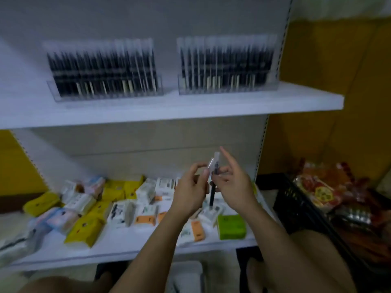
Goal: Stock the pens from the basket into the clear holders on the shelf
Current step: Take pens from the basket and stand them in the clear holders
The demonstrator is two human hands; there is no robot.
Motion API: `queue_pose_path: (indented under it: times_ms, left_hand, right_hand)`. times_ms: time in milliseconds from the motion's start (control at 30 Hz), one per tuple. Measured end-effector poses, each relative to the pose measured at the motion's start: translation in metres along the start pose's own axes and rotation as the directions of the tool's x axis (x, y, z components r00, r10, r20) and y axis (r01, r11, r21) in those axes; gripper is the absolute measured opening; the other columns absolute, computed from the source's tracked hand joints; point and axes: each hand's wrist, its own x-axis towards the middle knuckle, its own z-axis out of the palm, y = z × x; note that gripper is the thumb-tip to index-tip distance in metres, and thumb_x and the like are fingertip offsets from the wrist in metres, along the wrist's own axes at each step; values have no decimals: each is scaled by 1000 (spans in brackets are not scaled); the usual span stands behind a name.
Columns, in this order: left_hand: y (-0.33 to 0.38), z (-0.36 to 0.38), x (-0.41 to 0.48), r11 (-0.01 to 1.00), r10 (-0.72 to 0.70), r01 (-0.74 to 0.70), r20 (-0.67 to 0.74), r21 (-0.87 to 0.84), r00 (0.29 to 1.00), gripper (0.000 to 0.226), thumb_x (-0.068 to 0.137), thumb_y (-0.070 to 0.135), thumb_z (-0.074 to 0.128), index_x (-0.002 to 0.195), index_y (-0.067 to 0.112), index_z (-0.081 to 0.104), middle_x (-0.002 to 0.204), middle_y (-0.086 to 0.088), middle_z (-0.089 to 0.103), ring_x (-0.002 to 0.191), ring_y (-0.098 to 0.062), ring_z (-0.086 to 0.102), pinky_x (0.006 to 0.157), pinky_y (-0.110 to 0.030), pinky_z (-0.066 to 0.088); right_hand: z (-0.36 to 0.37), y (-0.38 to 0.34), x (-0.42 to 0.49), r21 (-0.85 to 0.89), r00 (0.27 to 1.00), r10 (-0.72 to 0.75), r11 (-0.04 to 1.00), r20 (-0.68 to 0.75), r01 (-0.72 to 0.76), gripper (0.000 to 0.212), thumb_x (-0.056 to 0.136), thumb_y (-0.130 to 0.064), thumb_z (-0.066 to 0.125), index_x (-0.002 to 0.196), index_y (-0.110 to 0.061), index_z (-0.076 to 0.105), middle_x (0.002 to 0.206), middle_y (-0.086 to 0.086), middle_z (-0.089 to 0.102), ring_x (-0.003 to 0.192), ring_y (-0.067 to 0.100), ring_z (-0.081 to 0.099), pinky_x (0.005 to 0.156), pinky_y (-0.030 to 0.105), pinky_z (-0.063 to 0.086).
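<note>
Head | left hand [191,187] grip pinching pen [212,192] | right hand [233,188] grip pinching pen, forefinger raised

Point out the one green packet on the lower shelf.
The green packet lies at the right front of the lower shelf; every other packet there is yellow, white, orange or pastel.

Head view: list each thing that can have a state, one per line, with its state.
pen: upright, held between both hands.
left hand: pinches the pen's upper end.
right hand: grips the pen, index finger stretched up.
left clear holder: packed with upright stocked pens.
right clear holder: likewise packed.
packets: lying jumbled on the lower shelf.
black crate: loaded with red bags.
</note>
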Motion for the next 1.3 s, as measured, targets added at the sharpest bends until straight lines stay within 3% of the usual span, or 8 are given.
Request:
queue_pose_path:
  times_ms: [167, 267, 367, 533, 767, 900, 1033, 1300]
  left_hand:
    - [79, 7, 30, 984, 176, -177, -63, -21, 982, 18, 103, 18, 40, 88, 18, 49, 78, -5, 60, 56, -15, 51, 58, -36, 44]
    - [127, 10, 45, 966, 256, -258, -100, -7, 961, 17, 101, 35, 43, 110, 23, 51, 76, -3, 56, 58, -5, 49, 58, -22, 43]
    - [171, 15, 65, 940, 342, -342, -72, 10, 937, 26, 100, 33, 48, 126, 31, 47, 78, 2, 58, 58, 2, 52, 56, -17, 41]
    - [219, 31, 115, 924, 371, -371, -26, -87, 928, 16, 100, 28, 48, 116, 23, 49, 75, -3, 67, 55, -10, 58, 52, -30, 47]
    - [259, 49, 186, 926, 337, -332, -3, -179, 942, 12, 101, 28, 45, 109, 21, 49, 90, 4, 72, 82, -10, 69, 76, -36, 60]
    - [269, 61, 222, 910, 412, -413, -24, -44, 911, 18, 103, 31, 38, 113, 19, 45, 98, 13, 67, 85, -7, 64, 76, -32, 56]
    - [276, 71, 258, 869, 496, -492, -100, 56, 863, 13, 98, 28, 53, 108, 22, 58, 97, 11, 61, 86, 1, 56, 70, -8, 46]
    - [264, 82, 297, 811, 578, -551, -129, 194, 806, 21, 90, 24, 66, 111, 21, 67, 87, 16, 65, 82, 1, 63, 75, -10, 51]
  right_hand:
    - [-52, -73, 18, -82, 977, -203, 977, -69, 197, 55, 92, -16, 63, 137, -41, 43, 81, -6, 61, 74, 14, 66, 71, 42, 58]
    - [-79, -112, 26, -50, 954, -259, 966, -153, 254, 39, 94, -16, 61, 125, -36, 52, 85, -3, 59, 71, 18, 65, 59, 32, 59]
    - [-103, -141, 42, -12, 932, -288, 956, -220, 293, 36, 93, -17, 63, 121, -36, 53, 89, -4, 59, 67, 18, 68, 55, 25, 57]
    - [-140, -163, 87, -6, 904, -320, 943, -285, 332, 33, 86, -11, 70, 103, -36, 56, 86, -6, 61, 77, 14, 69, 59, 28, 58]
    - [-188, -174, 168, 30, 850, -352, 919, -392, 394, 39, 87, -7, 67, 115, -31, 54, 96, 4, 66, 76, 18, 71, 59, 31, 59]
    - [-203, -171, 212, -9, 812, -381, 907, -441, 421, 34, 87, -8, 67, 112, -27, 54, 97, 6, 66, 78, 21, 72, 60, 32, 57]
    - [-212, -161, 251, -44, 802, -389, 908, -453, 416, 36, 86, -6, 68, 108, -30, 54, 103, 5, 66, 88, 20, 70, 74, 38, 60]
    - [-215, -136, 302, 28, 786, -372, 896, -494, 443, 33, 87, -6, 66, 111, -27, 56, 107, 10, 66, 90, 22, 70, 77, 41, 60]
